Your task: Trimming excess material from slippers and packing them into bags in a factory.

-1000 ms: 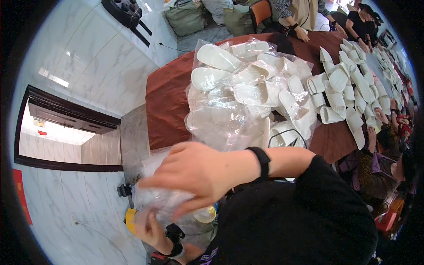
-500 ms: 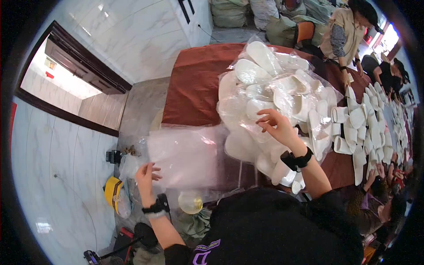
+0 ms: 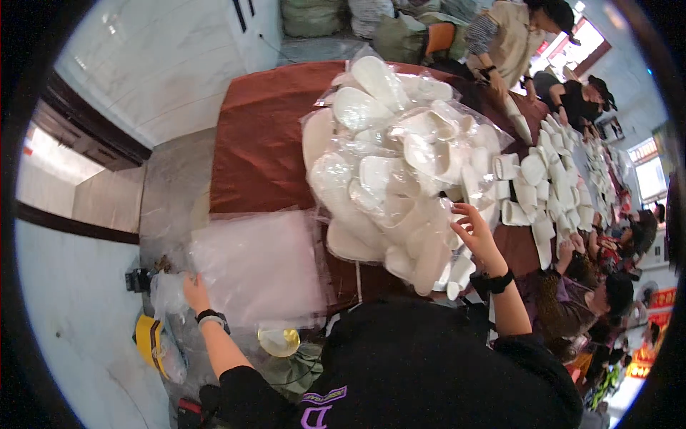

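A flat stack of clear plastic bags (image 3: 257, 268) lies at the table's left front corner. My left hand (image 3: 195, 293) is at the stack's left edge, its fingers closed on the edge of a bag. To the right rises a heap of white slippers (image 3: 386, 175), many in clear wrapping. My right hand (image 3: 474, 232) is over the heap's right front side, fingers curved and apart. Its fingertips are beside the upper end of a wrapped slipper (image 3: 432, 250); whether they touch it I cannot tell.
A reddish-brown cloth (image 3: 250, 143) covers the table. Loose white slippers (image 3: 550, 179) spread along the right, where several people work. A person in a beige vest (image 3: 504, 43) stands at the far side. Large sacks (image 3: 311, 18) stand behind; a yellow object (image 3: 148, 343) sits low at left.
My view has swung to the right. My left hand has closed at the edge of the bag stack. My right hand has moved right and nearer me over the slipper heap.
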### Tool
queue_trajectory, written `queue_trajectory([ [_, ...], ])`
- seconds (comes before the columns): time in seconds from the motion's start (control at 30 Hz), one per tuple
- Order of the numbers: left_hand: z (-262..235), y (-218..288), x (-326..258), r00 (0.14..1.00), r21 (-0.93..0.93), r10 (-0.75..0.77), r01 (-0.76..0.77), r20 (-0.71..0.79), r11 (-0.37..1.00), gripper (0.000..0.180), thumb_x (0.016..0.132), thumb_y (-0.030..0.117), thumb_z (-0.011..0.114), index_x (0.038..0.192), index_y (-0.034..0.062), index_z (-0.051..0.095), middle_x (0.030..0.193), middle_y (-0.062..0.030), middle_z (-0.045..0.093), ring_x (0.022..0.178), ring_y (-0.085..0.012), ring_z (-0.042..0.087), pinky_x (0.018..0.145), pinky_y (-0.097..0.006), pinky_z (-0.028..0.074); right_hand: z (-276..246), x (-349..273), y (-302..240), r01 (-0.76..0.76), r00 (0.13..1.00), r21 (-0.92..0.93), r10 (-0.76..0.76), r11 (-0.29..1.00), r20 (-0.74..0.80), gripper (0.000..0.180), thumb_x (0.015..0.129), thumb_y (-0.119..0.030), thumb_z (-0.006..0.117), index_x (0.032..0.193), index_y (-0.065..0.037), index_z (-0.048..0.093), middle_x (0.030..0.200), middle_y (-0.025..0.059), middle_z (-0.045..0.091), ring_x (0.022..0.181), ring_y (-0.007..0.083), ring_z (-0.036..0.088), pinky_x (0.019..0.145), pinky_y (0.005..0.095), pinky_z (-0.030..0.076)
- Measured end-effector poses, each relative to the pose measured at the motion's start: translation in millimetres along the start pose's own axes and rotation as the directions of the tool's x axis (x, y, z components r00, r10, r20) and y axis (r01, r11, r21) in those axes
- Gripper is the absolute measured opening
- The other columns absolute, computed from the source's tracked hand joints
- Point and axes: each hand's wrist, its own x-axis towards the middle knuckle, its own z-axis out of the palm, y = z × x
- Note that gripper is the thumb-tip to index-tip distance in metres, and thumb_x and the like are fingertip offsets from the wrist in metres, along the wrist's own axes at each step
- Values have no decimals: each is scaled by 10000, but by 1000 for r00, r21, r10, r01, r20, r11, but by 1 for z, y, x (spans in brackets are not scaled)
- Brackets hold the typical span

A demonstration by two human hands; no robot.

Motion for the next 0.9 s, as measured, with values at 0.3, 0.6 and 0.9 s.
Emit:
queue_trajectory([
  [0.3, 44, 200, -114, 900, -441, 423, -424, -107, 791, 404, 788, 126, 661, 1149, 12, 521, 1030, -110, 565, 955, -248, 527, 844, -357, 417, -21, -45, 92, -89, 969, -282, 18, 955, -246, 566, 780, -211, 690, 1250, -24, 435, 1185, 132, 525, 933, 227, 576, 748, 328, 473],
  [0.6, 77, 375, -259, 520, -684, 729, -327, 445, 652, 178, 771, 176, 698, 797, 9, 646, 713, -111, 621, 644, -231, 580, 586, -323, 447, -9, -61, 65, -125, 982, 134, 104, 983, 158, 596, 785, -325, 710, 1219, 7, 471, 1079, 146, 584, 939, 199, 579, 792, 339, 468],
  [0.9, -6, 425, -273, 687, -830, 626, -59, 369, 555, 63, 844, 57, 625, 864, -3, 625, 765, -30, 630, 697, -105, 567, 657, -249, 460, -35, -53, 77, -335, 910, 792, 393, 510, 132, 158, 872, -201, 618, 942, -60, 626, 843, -34, 608, 742, 62, 539, 665, 219, 425],
])
